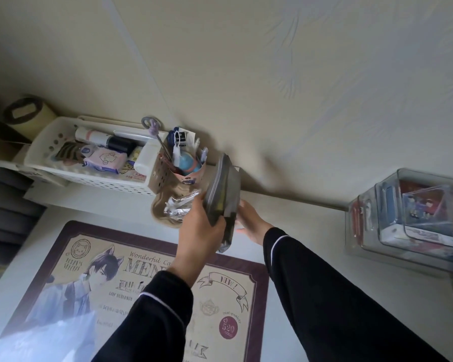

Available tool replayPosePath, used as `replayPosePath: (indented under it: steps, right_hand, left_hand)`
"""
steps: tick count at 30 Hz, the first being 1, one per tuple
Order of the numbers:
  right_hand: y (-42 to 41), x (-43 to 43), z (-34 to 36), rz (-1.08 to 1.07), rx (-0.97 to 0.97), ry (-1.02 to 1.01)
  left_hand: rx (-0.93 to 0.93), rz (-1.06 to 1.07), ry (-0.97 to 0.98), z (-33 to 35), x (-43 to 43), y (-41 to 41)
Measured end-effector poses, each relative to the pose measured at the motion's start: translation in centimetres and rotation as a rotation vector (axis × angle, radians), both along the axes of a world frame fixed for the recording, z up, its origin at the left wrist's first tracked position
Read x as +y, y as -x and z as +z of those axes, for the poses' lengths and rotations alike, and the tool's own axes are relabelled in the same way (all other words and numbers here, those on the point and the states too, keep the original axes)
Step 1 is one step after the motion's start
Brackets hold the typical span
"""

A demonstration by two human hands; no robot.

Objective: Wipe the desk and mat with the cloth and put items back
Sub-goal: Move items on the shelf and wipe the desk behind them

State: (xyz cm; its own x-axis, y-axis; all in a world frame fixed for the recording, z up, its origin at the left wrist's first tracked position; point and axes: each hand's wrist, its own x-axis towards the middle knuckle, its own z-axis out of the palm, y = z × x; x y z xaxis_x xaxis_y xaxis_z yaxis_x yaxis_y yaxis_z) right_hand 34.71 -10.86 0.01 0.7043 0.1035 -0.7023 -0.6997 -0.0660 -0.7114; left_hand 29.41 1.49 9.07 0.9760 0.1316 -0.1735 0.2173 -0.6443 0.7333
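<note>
The grey zip pouch [223, 194] stood on end and slightly tilted, held at the back of the worktop [311, 226] close to the wall [272, 87]. Its zipped edge faced left and up. Whether its lower end touched the worktop could not be told.

The left grip [202, 226] held the pouch from the left, with the thumb and fingers curled round its lower half. The right grip [250, 223] lay against the pouch's right side. One digit showed straight along the fabric, but the rest were hidden behind the pouch, so how that grip closed could not be told. Both arms wore dark sleeves [324, 296] with a thin white line near the cuff.

Just left of the pouch sat a beige wavy-edged tray [158, 207] holding crumpled foil packets [177, 205]. Behind the tray stood a perforated pen holder [158, 176] full of pens and small items. Beside that was a white basket [43, 152] packed with tubes, bottles and a tissue pack.

Nearer the person, the printed mat [63, 257] lay flat on the worktop, showing a drawn character and menu lettering; both forearms crossed above it. Well to the right, clear plastic boxes [403, 205] were stacked against the wall.
</note>
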Motion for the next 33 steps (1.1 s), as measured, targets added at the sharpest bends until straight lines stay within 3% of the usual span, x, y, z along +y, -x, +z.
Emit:
replayPosePath:
  steps: [7,12,15,20,23,26,33]
  right_hand:
    - [-1.3,3.6,-0.8,0.025,-0.192,0.382]
    - [0.4,2.2,-1.5,-0.030,-0.364,0.380]
    - [1.3,0.6,-1.8,-0.193,-0.295,0.362]
    - [2.8,-2.7,-1.4,-0.092,-0.246,0.362]
    - [5.4,-5.2,-0.5,-0.145,-0.250,0.258]
    - [10.8,-9.2,-0.2,-0.277,-0.114,0.023]
    - [25.9,-19.5,-0.9,-0.602,0.082,-0.123]
  left_hand:
    - [-0.010,0.017,0.217,2.8,4.4,1.3]
    - [0.064,0.008,0.449,3.3,6.5,2.5]
    - [0.116,0.045,0.549,3.3,6.6,3.3]
    - [0.341,0.154,0.871,3.1,5.9,4.7]
    - [0.406,0.169,0.938,2.9,5.1,5.5]
    - [0.443,0.127,0.931,2.4,3.1,6.4]
    - [0.595,-0.219,0.784,-0.2,-5.6,9.3]
